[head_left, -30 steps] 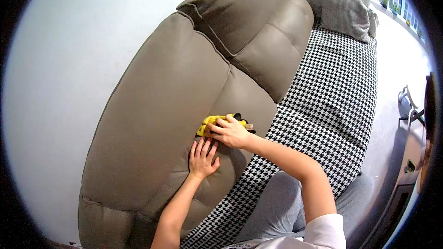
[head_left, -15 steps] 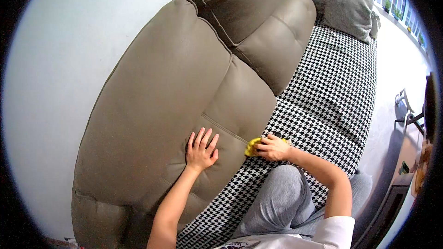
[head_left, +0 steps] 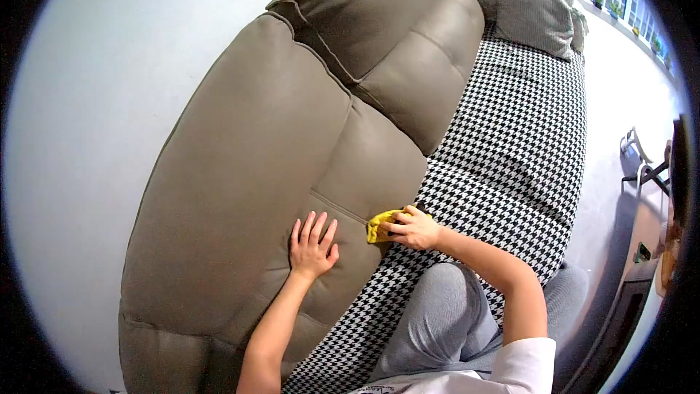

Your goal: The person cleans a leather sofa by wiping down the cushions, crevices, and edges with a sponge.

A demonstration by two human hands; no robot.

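My right hand point(head_left: 415, 230) grips a yellow cloth-like item point(head_left: 378, 227) at the lower edge of the brown sofa back cushion point(head_left: 233, 168), where it meets the black-and-white houndstooth seat cover point(head_left: 510, 131). Part of the item is hidden under my fingers and palm. Flat on the brown cushion, to the left of the yellow item, lies my left hand point(head_left: 311, 249) with its fingers spread and nothing in it. The two hands are apart.
A second brown back cushion point(head_left: 379, 14) adjoins the first at the top. A grey ribbed pillow point(head_left: 534, 9) leans at the seat's far end. My bent knee point(head_left: 445, 292) in grey trousers is by my right forearm. Dark-legged furniture point(head_left: 645, 175) stands at the right.
My right hand has moved the yellow item from the brown cushion down and rightward to the seat's edge, then slightly back left. My left hand stays on the cushion.
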